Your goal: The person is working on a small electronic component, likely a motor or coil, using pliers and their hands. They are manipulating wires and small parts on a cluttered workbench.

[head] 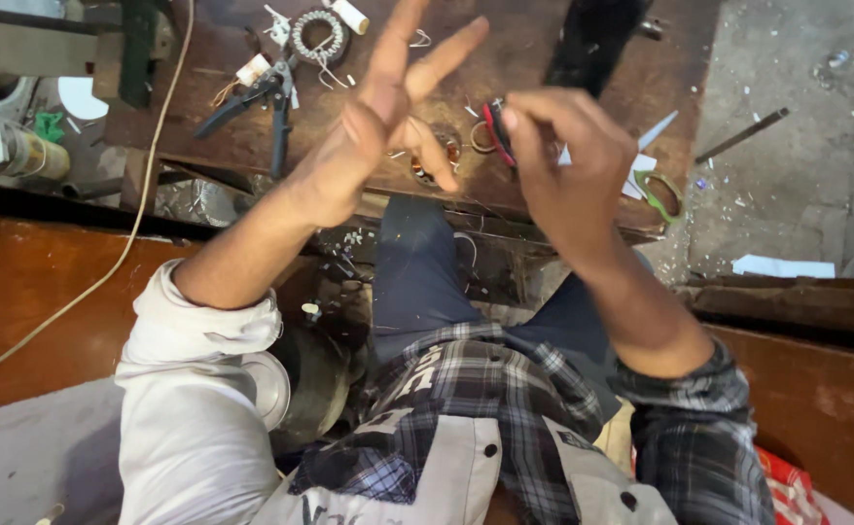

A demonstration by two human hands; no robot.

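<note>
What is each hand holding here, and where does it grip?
The right hand pinches a thin red loop at its edge. The left hand has fingers spread; whether its thumb holds anything cannot be told.

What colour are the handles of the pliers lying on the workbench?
Dark blue-black handles on the pliers, seen in the head view.
</note>
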